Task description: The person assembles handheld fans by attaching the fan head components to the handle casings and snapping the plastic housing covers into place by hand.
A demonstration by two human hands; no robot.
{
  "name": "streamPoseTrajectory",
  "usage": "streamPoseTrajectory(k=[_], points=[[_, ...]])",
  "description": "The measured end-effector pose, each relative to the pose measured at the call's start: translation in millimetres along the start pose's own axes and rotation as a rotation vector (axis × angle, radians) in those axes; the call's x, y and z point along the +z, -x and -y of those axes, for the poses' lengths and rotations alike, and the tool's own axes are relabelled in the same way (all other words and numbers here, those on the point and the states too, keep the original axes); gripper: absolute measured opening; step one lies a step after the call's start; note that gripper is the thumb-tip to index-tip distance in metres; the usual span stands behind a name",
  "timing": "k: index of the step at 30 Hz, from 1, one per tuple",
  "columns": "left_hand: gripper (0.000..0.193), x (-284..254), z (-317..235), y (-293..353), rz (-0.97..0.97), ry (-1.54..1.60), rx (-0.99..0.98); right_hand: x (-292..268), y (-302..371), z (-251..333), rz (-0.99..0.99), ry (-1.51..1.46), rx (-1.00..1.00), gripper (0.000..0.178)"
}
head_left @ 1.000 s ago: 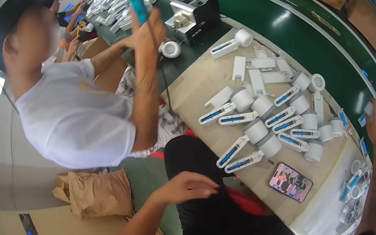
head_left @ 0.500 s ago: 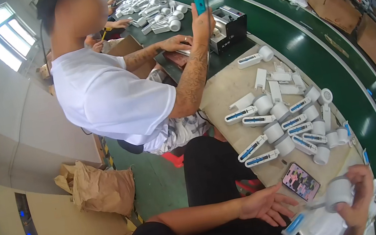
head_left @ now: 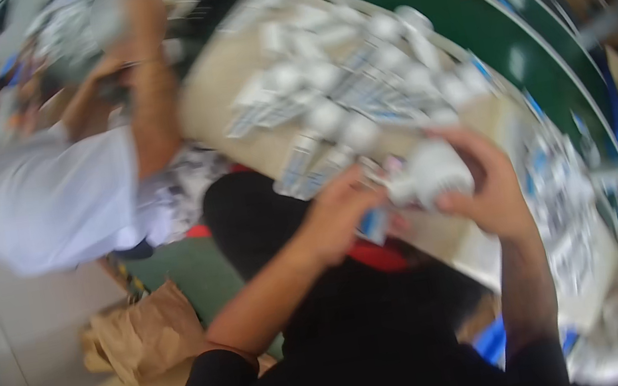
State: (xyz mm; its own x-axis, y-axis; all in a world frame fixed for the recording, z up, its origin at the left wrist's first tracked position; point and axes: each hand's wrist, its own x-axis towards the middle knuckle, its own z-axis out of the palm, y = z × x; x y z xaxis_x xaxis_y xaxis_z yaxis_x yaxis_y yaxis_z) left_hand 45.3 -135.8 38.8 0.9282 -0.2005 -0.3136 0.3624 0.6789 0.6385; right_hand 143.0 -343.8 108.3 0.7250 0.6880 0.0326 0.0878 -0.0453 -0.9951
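Holding, in head view, a white round-headed part (head_left: 441,170) over the table's (head_left: 217,98) near edge: right hand (head_left: 492,184) half-open, fingers curved round the head; left hand (head_left: 341,216) fingers curled at the narrow end, blurred. Similar white parts (head_left: 325,117) lie beyond.

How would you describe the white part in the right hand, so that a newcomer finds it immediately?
Start at the beige tabletop strewn with white parts, right of the white-shirted co-worker. Over its near edge, the right hand holds a white round-headed part. Unlike its neighbours, which lie on the tabletop, this one is held up.
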Motion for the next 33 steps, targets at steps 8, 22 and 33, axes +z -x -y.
streamPoseTrajectory(k=[8, 22, 33], points=[[0.025, 48, -15, -40, 0.11, -0.25, -0.003, -34, 5, 19, -0.238, -0.031, -0.1, 0.066], [0.018, 73, -25, -39, 0.098, -0.279, 0.049, -49, 12, 34, -0.226, -0.03, -0.158, 0.064], [0.019, 83, -17, -35, 0.152, -0.414, 0.002, -79, 3, 48, 0.051, 0.135, -0.048, 0.053]])
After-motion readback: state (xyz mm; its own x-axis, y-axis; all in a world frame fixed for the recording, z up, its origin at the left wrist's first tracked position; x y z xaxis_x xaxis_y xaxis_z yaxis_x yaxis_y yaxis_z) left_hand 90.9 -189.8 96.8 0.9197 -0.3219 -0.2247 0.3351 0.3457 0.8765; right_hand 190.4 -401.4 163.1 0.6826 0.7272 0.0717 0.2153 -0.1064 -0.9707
